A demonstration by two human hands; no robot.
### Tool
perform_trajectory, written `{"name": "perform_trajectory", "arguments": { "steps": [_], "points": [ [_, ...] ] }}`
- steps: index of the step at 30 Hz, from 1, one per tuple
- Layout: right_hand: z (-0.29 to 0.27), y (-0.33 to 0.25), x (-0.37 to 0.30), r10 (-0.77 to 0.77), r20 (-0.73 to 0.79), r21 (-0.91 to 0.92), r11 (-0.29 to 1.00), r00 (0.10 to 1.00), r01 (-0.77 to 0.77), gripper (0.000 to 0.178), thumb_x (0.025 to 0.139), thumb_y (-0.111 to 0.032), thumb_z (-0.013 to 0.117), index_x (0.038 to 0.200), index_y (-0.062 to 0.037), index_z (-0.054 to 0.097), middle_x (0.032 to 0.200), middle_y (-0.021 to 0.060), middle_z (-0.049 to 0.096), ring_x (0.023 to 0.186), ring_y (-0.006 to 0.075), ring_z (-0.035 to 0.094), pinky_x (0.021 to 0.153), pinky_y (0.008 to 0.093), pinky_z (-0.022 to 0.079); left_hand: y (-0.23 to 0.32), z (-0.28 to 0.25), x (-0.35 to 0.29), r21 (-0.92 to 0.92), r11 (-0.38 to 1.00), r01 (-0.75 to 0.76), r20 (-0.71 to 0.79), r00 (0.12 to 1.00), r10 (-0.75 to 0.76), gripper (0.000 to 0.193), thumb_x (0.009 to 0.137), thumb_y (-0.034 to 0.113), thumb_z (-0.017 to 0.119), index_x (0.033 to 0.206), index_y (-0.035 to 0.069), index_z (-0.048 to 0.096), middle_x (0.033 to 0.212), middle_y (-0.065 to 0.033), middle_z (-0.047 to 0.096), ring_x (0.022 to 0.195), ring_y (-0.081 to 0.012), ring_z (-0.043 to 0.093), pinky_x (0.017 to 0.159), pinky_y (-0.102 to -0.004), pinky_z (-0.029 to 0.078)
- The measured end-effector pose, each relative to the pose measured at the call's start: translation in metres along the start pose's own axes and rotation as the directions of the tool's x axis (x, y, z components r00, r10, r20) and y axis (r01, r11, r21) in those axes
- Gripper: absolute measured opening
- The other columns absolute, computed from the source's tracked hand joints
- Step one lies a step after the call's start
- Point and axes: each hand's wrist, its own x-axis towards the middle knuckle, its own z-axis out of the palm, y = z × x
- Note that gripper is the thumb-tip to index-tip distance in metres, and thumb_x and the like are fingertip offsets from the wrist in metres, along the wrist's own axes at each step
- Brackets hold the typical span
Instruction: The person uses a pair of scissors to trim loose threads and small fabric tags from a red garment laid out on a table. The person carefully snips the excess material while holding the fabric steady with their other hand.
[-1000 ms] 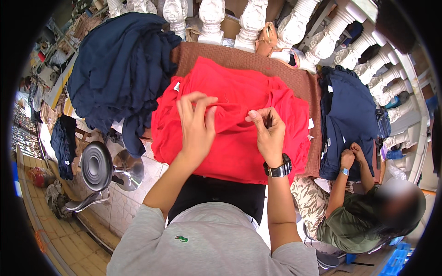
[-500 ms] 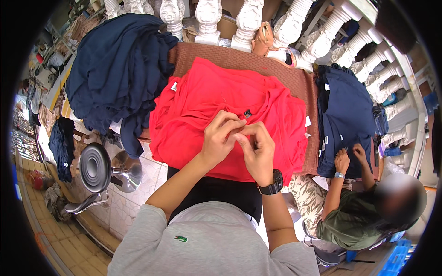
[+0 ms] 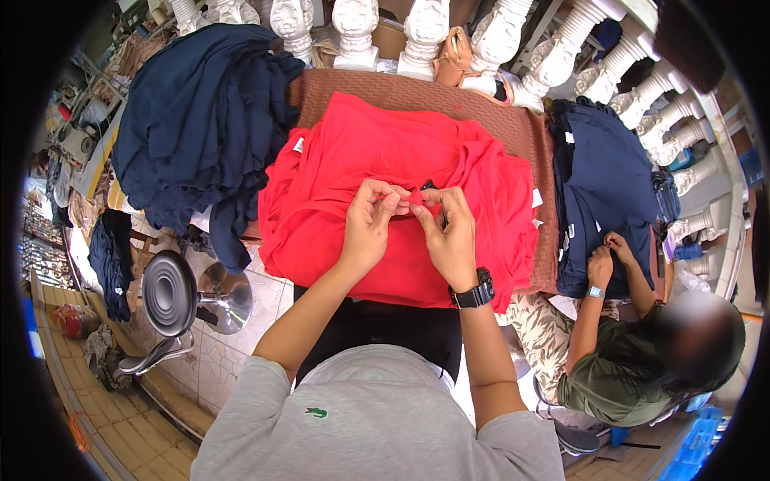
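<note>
A pile of red garments [image 3: 337,264] lies in front of me, its fabric loosely rumpled on top. My left hand [image 3: 370,224] pinches a small raised fold of the top garment. Close beside it, my right hand [image 3: 449,240] grips the same fold between thumb and fingers. Only a little red fabric shows between the fingertips. Just behind them is a small dark object [image 3: 427,184], partly covered and too small to make out. White tags stick out at the pile's right edge.
The pile rests on a brown textured cover [image 3: 521,144]. Heaped dark navy garments [image 3: 208,120] stand to the left, more navy garments [image 3: 601,184] to the right, where a co-worker [image 3: 618,369] handles them. White balusters [image 3: 425,36] line the back; a black stool [image 3: 168,293] stands left.
My hands have shifted slightly up and left, and a raised red fold now shows between my fingertips. The co-worker's hands have come closer together.
</note>
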Motion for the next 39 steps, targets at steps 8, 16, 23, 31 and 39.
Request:
{"name": "perform_trajectory", "arguments": {
  "steps": [8,16,23,31,39],
  "points": [
    [0.002,0.001,0.002,0.020,0.036,0.041,0.999,0.999,-0.021,0.013,0.091,0.000,0.071,0.103,0.0001,0.067,0.090,0.0078,0.066,0.055,0.0105,0.045,0.051,0.0283,0.038,0.005,-0.001,0.001,0.224,0.974,-0.031,0.102,0.995,0.008,0.019,0.102,0.003,0.060,0.120,0.001,0.054,0.114,-0.0106,0.062,0.104,-0.0150,0.064,0.091,-0.0316,0.055],
    [-0.004,0.004,0.003,0.062,0.052,0.093,0.993,0.997,-0.067,0.014,0.090,0.004,0.070,0.103,0.0001,0.066,0.090,0.0064,0.066,0.055,0.0104,0.043,0.052,0.0283,0.036,0.009,0.008,-0.007,0.068,0.998,-0.003,-0.022,1.000,0.004,0.014,0.105,0.012,0.059,0.103,-0.002,0.060,0.099,-0.0083,0.065,0.093,-0.0146,0.066,0.087,-0.0312,0.055],
    [0.000,0.008,0.002,-0.045,-0.015,-0.009,0.999,0.999,0.045,0.014,0.090,0.003,0.068,0.103,-0.0011,0.066,0.090,0.0092,0.065,0.055,0.0164,0.047,0.052,0.0315,0.039,0.012,0.009,-0.005,0.388,0.917,0.094,0.016,0.994,-0.109,0.011,0.105,0.009,0.060,0.100,-0.001,0.060,0.096,-0.0064,0.064,0.090,-0.0133,0.064,0.085,-0.0291,0.053],
    [0.000,0.006,0.003,0.076,-0.031,0.034,0.997,0.997,-0.075,0.014,0.087,-0.001,0.070,0.101,0.0008,0.069,0.087,0.0062,0.068,0.052,0.0107,0.045,0.050,0.0294,0.037,0.005,0.001,-0.007,0.368,0.929,0.027,0.061,0.997,-0.054,0.012,0.104,0.009,0.060,0.101,-0.002,0.060,0.099,-0.0055,0.059,0.091,-0.0121,0.060,0.082,-0.0272,0.052],
    [0.001,0.004,0.002,0.075,-0.045,0.054,0.996,0.996,-0.073,0.012,0.086,-0.001,0.072,0.098,0.0005,0.071,0.085,0.0046,0.071,0.051,0.0064,0.042,0.048,0.0271,0.035,0.010,0.004,-0.006,0.668,0.732,-0.134,0.164,0.986,0.031,0.013,0.105,0.009,0.057,0.100,-0.002,0.057,0.100,-0.0056,0.057,0.087,-0.0143,0.057,0.085,-0.0291,0.049]
  ]
}}
